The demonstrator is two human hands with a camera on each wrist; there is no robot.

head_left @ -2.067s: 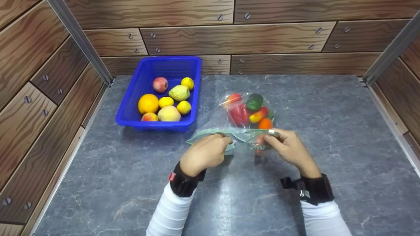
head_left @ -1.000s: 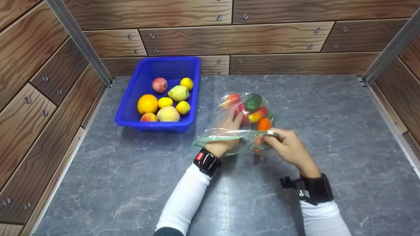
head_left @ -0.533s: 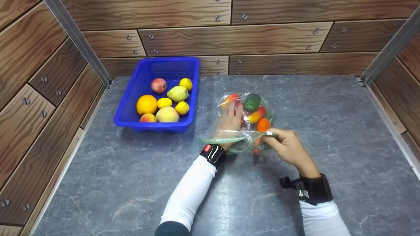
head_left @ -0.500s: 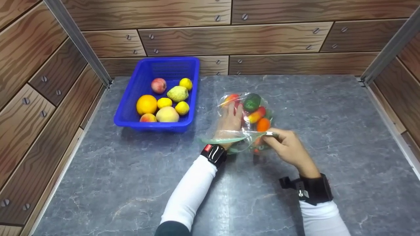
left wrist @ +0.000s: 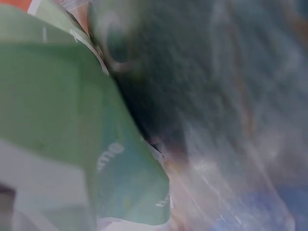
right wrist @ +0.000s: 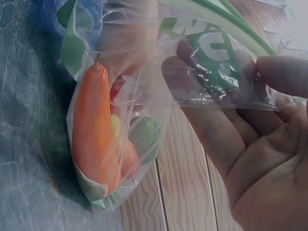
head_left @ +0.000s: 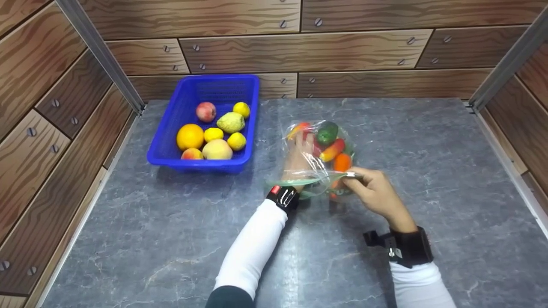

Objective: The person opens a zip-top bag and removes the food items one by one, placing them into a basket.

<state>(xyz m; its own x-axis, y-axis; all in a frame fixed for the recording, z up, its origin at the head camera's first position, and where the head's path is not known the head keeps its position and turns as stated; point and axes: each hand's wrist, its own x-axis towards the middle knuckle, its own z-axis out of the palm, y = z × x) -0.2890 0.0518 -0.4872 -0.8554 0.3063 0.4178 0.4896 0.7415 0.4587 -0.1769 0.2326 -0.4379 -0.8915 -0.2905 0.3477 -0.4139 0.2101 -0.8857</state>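
A clear zip bag (head_left: 319,164) with a green-edged mouth lies mid-table, also seen from the side as the clear bag (right wrist: 144,96) in the right wrist view. My right hand (head_left: 371,188) pinches its right corner near the white slider. Through the mouth, my left hand (head_left: 299,159) reaches inside, fingers over a red item (head_left: 317,149) that they mostly cover; I cannot tell whether they grip it. Around it in the bag are a dark green avocado-like fruit (head_left: 327,133), a red-yellow fruit (head_left: 332,150) and an orange carrot (right wrist: 94,125). Green-printed film (left wrist: 96,120) fills much of the left wrist view.
Left of the bag stands a blue basket (head_left: 156,156) holding an orange (head_left: 190,137), a pale peach (head_left: 217,149), a knobbly yellow-green fruit (head_left: 230,122), small yellow fruits and others. Wood-patterned walls (head_left: 299,51) enclose the grey marbled table (head_left: 171,239) at the back and sides.
My left hand has gone from the bag's mouth deep into the bag, up to the red item, its wrist strap now at the green edge. The right hand keeps its pinch in place.
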